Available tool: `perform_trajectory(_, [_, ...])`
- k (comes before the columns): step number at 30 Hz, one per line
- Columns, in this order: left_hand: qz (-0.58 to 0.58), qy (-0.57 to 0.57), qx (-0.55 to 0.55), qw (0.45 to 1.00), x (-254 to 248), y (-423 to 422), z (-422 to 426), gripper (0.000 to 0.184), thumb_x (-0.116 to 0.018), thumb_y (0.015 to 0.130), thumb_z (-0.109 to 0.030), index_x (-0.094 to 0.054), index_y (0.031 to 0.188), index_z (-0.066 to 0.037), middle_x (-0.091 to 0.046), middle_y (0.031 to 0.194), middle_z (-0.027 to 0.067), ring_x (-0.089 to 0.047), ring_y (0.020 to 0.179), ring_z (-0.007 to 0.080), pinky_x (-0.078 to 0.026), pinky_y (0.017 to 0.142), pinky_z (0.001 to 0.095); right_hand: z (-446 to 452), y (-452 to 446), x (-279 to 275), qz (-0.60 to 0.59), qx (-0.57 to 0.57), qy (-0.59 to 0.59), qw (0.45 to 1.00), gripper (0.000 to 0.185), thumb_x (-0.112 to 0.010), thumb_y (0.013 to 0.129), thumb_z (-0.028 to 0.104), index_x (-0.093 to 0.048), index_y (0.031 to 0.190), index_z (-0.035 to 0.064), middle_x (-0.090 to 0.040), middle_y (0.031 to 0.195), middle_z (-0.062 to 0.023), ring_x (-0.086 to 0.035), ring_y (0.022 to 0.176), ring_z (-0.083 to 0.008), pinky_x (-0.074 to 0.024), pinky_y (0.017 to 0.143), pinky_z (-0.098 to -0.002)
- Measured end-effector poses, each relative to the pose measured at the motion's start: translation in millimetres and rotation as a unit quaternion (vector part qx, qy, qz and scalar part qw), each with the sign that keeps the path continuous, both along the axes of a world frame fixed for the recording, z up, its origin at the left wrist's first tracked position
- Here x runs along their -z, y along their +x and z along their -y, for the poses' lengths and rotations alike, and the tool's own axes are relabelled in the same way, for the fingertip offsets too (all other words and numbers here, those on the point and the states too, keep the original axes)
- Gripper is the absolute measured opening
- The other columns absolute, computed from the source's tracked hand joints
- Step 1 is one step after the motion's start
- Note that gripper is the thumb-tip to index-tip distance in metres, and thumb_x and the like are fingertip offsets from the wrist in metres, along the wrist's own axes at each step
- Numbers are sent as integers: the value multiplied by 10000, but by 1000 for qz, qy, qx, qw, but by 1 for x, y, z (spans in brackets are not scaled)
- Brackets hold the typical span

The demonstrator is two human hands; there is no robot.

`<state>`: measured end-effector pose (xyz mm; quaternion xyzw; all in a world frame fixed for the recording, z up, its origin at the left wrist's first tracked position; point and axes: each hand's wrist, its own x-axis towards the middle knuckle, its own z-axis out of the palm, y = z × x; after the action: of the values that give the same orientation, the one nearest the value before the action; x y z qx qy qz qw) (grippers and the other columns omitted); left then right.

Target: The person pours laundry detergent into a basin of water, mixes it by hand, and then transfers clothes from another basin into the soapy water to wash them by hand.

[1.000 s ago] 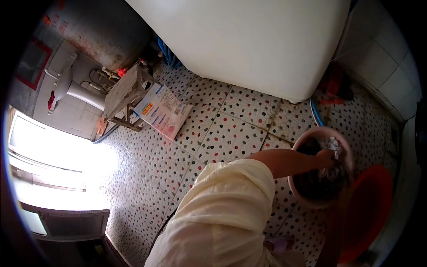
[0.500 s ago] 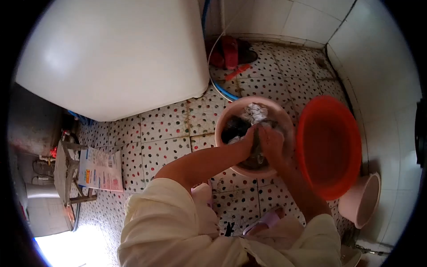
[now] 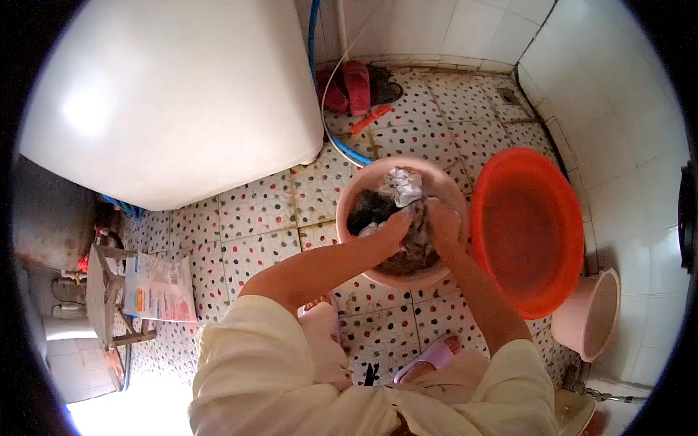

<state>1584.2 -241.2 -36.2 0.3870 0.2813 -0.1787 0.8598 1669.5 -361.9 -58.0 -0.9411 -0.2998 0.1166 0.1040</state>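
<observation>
A pale pink basin [image 3: 347, 218] stands on the tiled floor with wet laundry in it. Between my two hands is a greyish-brown wet cloth [image 3: 419, 236], its shape hard to make out. My left hand [image 3: 395, 227] is closed on its left side, while my right hand [image 3: 444, 221] grips the right side; the fingertips of both are partly hidden. Behind them lies a bunched white cloth [image 3: 405, 184]. A black cloth [image 3: 369, 209] rests at the basin's left, beside my left hand.
A large red basin [image 3: 527, 163] sits right of the pink one, near a tipped pink bucket [image 3: 585, 312]. A white appliance [image 3: 167, 94] fills the back left. Red slippers [image 3: 357, 87], a blue hose [image 3: 349, 151] and a wooden stool [image 3: 109, 294] with a printed bag [image 3: 160, 287] are around.
My hands have moved apart a little, and more of the greyish-brown cloth shows between them. The whole view has shifted slightly.
</observation>
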Motion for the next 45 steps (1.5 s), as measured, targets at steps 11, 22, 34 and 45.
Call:
perform_trajectory(11, [17,472,105,875,65,16,-58,516,-628,734,-162,-503,1208,-5,-626,977,173,-632,803,273,-510,703,383,50,33,46,-216,130,432,866,325,-508,906,249,-529,1138,22,-555,1077,-95,-534,928,-245,-412,849,-399])
perform_trajectory(22, [153,384,7,910,11,33,-75,270,-679,793,-166,-623,1012,-18,-638,813,67,-597,701,138,-496,639,295,51,26,65,-229,160,209,937,372,-537,805,176,-529,1129,-7,-570,1099,-220,-528,1070,-350,-398,904,-486])
perform_trajectory(34, [44,646,-90,757,6,34,-103,214,-575,676,21,-627,863,-69,-635,757,103,-614,708,236,-484,649,362,68,39,-58,-326,195,653,655,98,-395,851,75,-458,789,115,-434,727,10,-426,663,-109,-396,617,-294])
perform_trajectory(45, [0,381,120,917,0,34,-134,250,-671,716,-34,-628,962,-13,-618,901,115,-605,735,179,-529,608,280,66,12,-71,-54,-80,120,988,292,-590,837,308,-575,1009,73,-595,953,-120,-569,925,-277,-439,811,-381])
